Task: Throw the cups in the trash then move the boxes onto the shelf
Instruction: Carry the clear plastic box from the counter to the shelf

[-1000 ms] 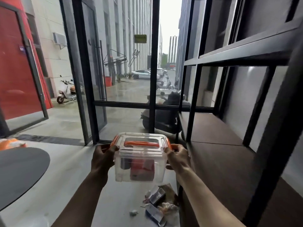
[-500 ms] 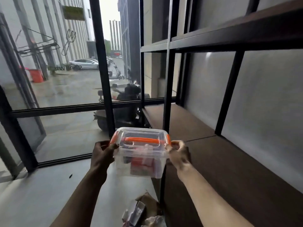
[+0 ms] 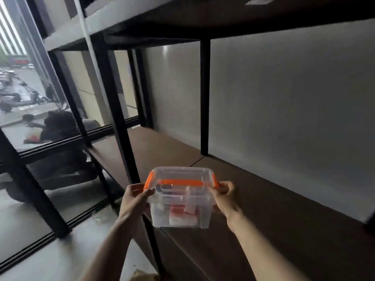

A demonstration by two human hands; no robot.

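I hold a clear plastic box (image 3: pixel 180 207) with an orange handle and orange side clips, one hand on each end. My left hand (image 3: pixel 135 199) grips its left clip and my right hand (image 3: pixel 225 196) grips its right clip. Red and white items lie inside the box. It hangs in the air just above the front edge of the brown shelf board (image 3: pixel 274 220), in front of a black upright post. No cups are in view.
The black metal shelf frame (image 3: pixel 113 102) has an upper board (image 3: pixel 203 15) overhead and a grey wall behind. A glass wall with black bars (image 3: pixel 40 199) stands at the left, scooters outside. A scrap of cardboard (image 3: pixel 142 275) lies on the floor below.
The view has swung right toward the shelf. The box, still held by both hands, has moved from over the floor to over the shelf's front edge.
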